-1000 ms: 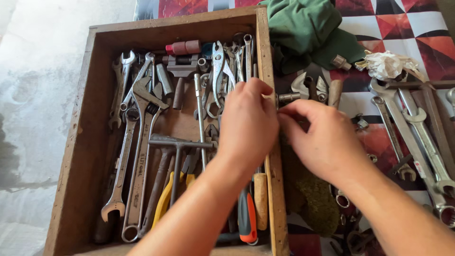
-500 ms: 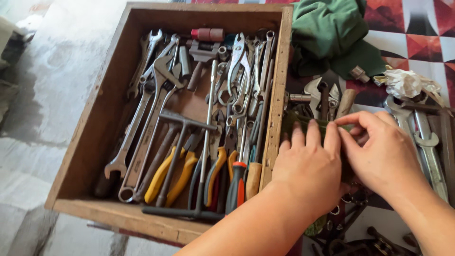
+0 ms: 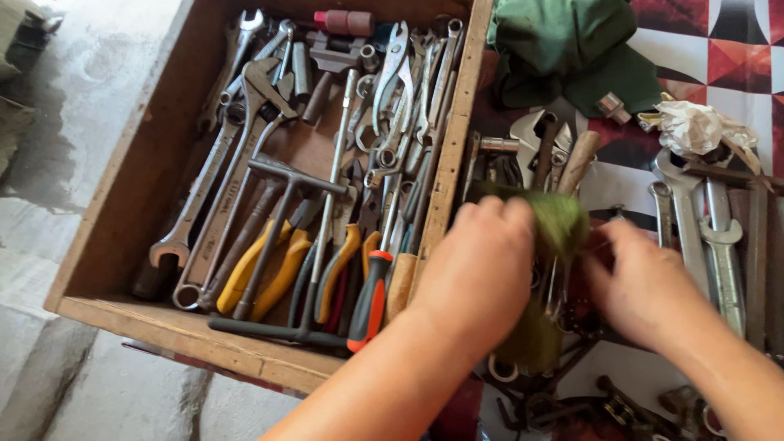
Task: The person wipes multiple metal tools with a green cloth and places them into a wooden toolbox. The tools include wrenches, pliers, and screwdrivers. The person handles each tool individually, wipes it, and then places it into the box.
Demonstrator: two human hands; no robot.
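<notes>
On the left sits a big wooden box [image 3: 147, 196] packed with wrenches [image 3: 214, 175], pliers with yellow handles [image 3: 265, 273], a screwdriver with an orange and black handle [image 3: 371, 298] and a long T-shaped bar [image 3: 282, 245]. Beside its right wall, a patterned red, black and white mat [image 3: 719, 49] carries a crumpled dark green cloth [image 3: 563, 53], a row of loose spanners [image 3: 702, 229] and a wad of pale paper [image 3: 694, 126]. Between box and spanners, the left hand [image 3: 478, 273] and right hand [image 3: 645, 282] meet over a blurred olive-green rag [image 3: 559, 224]. Left fingers are curled down onto the rag, seemingly gripping it. The right hand reaches toward the rag's edge, but blur hides whether it is clenched or loose. Small dark metal parts [image 3: 572, 400] lie below the hands.
</notes>
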